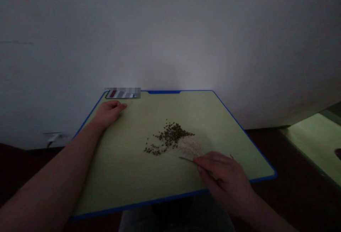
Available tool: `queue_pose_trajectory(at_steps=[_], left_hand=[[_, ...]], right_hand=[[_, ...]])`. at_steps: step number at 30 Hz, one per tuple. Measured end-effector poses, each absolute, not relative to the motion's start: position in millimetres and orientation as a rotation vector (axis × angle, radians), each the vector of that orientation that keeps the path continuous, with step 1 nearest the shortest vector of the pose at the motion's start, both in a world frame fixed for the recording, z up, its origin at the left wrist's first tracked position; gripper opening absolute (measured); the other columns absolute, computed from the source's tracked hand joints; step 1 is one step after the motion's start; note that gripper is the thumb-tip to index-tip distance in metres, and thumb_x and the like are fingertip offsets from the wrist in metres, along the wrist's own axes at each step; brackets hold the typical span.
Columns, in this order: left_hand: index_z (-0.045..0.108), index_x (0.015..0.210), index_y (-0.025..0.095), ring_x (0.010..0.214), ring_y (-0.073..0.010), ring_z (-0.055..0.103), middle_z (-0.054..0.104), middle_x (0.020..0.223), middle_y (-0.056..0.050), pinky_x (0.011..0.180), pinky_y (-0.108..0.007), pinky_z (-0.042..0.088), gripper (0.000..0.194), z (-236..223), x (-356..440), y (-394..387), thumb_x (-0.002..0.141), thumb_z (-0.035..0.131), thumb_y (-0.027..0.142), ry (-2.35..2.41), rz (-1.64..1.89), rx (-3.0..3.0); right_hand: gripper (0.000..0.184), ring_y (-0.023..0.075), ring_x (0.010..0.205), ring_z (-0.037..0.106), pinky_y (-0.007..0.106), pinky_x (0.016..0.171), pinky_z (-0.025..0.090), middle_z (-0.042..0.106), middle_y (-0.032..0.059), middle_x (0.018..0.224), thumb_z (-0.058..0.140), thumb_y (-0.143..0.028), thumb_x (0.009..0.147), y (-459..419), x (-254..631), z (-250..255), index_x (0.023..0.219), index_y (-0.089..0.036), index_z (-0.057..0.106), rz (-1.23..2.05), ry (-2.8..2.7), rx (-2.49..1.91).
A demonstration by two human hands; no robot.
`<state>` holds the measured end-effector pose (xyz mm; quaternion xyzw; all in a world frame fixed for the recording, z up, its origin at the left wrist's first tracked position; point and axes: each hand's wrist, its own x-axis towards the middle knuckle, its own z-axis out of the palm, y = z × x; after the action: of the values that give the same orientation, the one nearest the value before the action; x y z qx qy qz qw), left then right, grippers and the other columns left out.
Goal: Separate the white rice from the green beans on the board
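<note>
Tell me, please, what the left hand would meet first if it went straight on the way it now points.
Pointing forward, the left hand would probably meet the phone first; it lies just beyond the knuckles, though depth is unclear.

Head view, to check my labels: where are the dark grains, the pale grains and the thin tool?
Dark grains (173, 132): head view, dense middle of the spread.
Pale grains (189, 144): head view, middle of the heap.
Thin tool (187, 159): head view, its exposed end.

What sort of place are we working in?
Probably an indoor room, perhaps a home: a blue-edged table facing a pale wall, with what looks like an outlet low at left.
</note>
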<state>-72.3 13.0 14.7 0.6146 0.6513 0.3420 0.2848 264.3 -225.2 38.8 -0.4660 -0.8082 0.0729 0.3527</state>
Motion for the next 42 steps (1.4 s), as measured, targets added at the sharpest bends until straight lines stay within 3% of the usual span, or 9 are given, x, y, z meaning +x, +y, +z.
queue_pose_trajectory(at_steps=[6, 11, 19, 24, 28, 42], left_hand=[[0.047, 0.054, 0.021, 0.048, -0.0116, 0.036, 0.04, 0.048, 0.004, 0.049, -0.027, 0.029, 0.036, 12.8, -74.0, 14.0, 0.07, 0.063, 0.049, 1.724, 0.934, 1.657], [0.047, 0.055, 0.022, 0.048, -0.0113, 0.035, 0.039, 0.049, 0.005, 0.049, -0.027, 0.03, 0.035, 13.0, -73.3, 14.1, 0.069, 0.064, 0.049, 1.702, 0.971, 1.67], [0.046, 0.053, 0.021, 0.05, -0.0117, 0.035, 0.038, 0.05, 0.004, 0.05, -0.028, 0.028, 0.037, 12.5, -74.8, 16.1, 0.069, 0.064, 0.05, 1.708, 0.935, 1.705], [0.048, 0.054, 0.022, 0.049, -0.0117, 0.036, 0.04, 0.05, 0.004, 0.05, -0.028, 0.029, 0.035, 8.9, -76.4, 18.0, 0.071, 0.063, 0.048, 1.715, 0.963, 1.699], [0.048, 0.054, 0.022, 0.048, -0.0115, 0.035, 0.039, 0.05, 0.004, 0.05, -0.028, 0.028, 0.036, 8.3, -76.5, 18.0, 0.071, 0.063, 0.048, 1.692, 0.965, 1.691], [0.049, 0.054, 0.021, 0.048, -0.0114, 0.036, 0.039, 0.049, 0.004, 0.049, -0.028, 0.029, 0.035, 8.3, -76.9, 20.1, 0.069, 0.065, 0.049, 1.734, 0.925, 1.695]], right_hand=[[0.032, 0.0162, 0.081, 0.07, 0.029, 0.081, 0.058, 0.078, 0.0073, 0.093, 0.044, -0.007, 0.093, -235.1, 215.3, 16.9, 0.113, -0.013, 0.068, 0.01, -2.306, -0.972], [0.031, 0.0187, 0.081, 0.068, 0.031, 0.076, 0.057, 0.078, 0.0083, 0.095, 0.045, -0.008, 0.093, -237.5, 194.2, -2.2, 0.113, -0.012, 0.068, -0.152, -2.38, -1.01], [0.043, 0.021, 0.087, 0.07, 0.032, 0.079, 0.058, 0.077, 0.0114, 0.099, 0.047, -0.001, 0.079, -228.5, 222.9, -12.2, 0.115, -0.011, 0.069, -0.318, -2.365, -1.255], [0.038, 0.0203, 0.088, 0.071, 0.033, 0.084, 0.059, 0.078, 0.0113, 0.098, 0.045, -0.001, 0.085, -222.5, 247.4, -8.9, 0.111, -0.009, 0.072, -0.455, -2.31, -1.262], [0.034, 0.0196, 0.082, 0.071, 0.031, 0.08, 0.06, 0.078, 0.0108, 0.094, 0.044, -0.002, 0.089, -225.9, 240.9, -1.4, 0.107, -0.008, 0.071, -0.428, -2.293, -1.207], [0.041, 0.0222, 0.082, 0.069, 0.032, 0.076, 0.059, 0.076, 0.013, 0.096, 0.049, 0.002, 0.077, -223.5, 214.3, -6.5, 0.112, -0.006, 0.068, -0.326, -2.344, -1.243]])
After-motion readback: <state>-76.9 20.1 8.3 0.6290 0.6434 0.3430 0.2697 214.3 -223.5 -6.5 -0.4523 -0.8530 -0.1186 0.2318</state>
